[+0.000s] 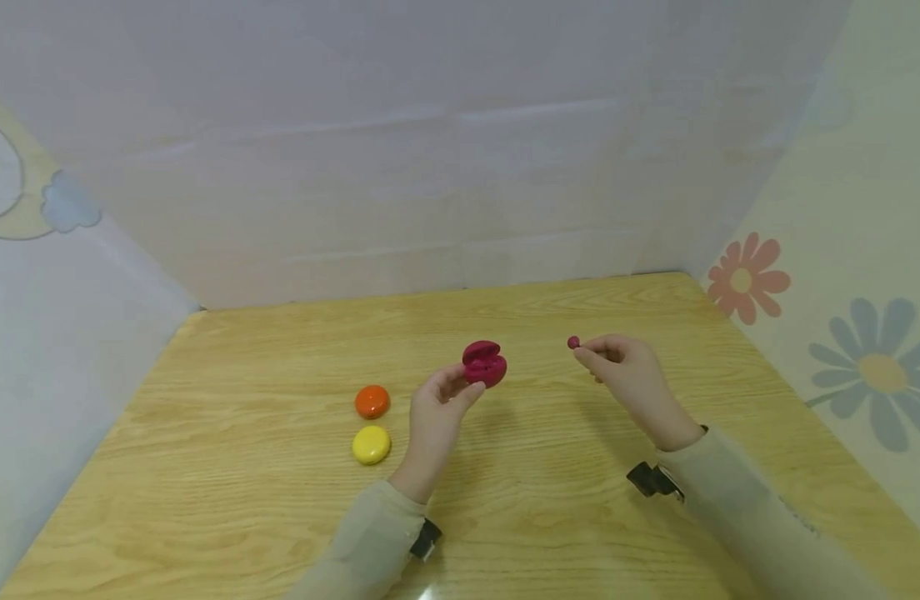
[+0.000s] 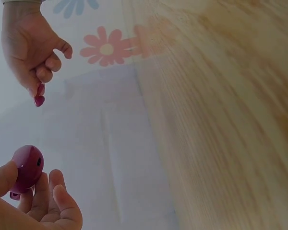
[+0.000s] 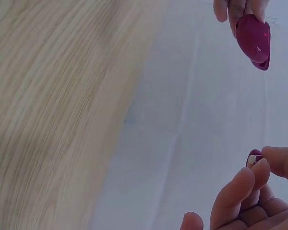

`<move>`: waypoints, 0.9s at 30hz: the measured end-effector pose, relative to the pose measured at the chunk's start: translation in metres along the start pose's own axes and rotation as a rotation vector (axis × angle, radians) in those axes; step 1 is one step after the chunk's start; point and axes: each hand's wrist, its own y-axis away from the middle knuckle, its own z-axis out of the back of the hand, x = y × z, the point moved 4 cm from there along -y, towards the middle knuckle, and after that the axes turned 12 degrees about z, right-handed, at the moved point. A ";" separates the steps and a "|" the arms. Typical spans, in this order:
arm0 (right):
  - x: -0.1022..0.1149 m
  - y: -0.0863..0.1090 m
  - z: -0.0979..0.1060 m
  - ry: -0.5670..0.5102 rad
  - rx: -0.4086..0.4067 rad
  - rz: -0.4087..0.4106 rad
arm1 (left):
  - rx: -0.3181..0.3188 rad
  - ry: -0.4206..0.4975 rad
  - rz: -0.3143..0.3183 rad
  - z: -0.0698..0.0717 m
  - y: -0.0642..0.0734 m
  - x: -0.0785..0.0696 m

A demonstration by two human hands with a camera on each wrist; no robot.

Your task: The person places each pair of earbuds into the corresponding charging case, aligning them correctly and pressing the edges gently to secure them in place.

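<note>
My left hand (image 1: 436, 410) holds a magenta earbud case (image 1: 490, 372) above the table, thumb on one side and fingers on the other. The case's lid (image 1: 481, 351) stands raised, and a port shows on its shell (image 2: 29, 167) in the left wrist view. Off to the right, my right hand (image 1: 636, 375) pinches a small magenta earbud (image 1: 573, 342) between thumb and fingertips, apart from the case. A pale tip on the earbud (image 3: 254, 158) shows in the right wrist view.
On the wooden table (image 1: 227, 467), left of my left hand, lie a round orange case (image 1: 372, 402) and, nearer to me, a round yellow case (image 1: 372, 445). Pale walls (image 1: 460, 183) enclose the table at the back and sides. Each wrist carries a black camera mount (image 1: 647, 479).
</note>
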 end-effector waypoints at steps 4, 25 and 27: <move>0.007 0.002 -0.005 -0.012 -0.005 0.009 | -0.009 -0.003 0.001 0.001 0.000 0.000; 0.031 0.004 -0.038 -0.078 -0.005 0.101 | -0.016 0.000 -0.017 -0.002 0.000 -0.004; 0.032 0.005 -0.040 -0.077 -0.002 0.099 | -0.014 0.000 -0.021 -0.002 0.000 -0.004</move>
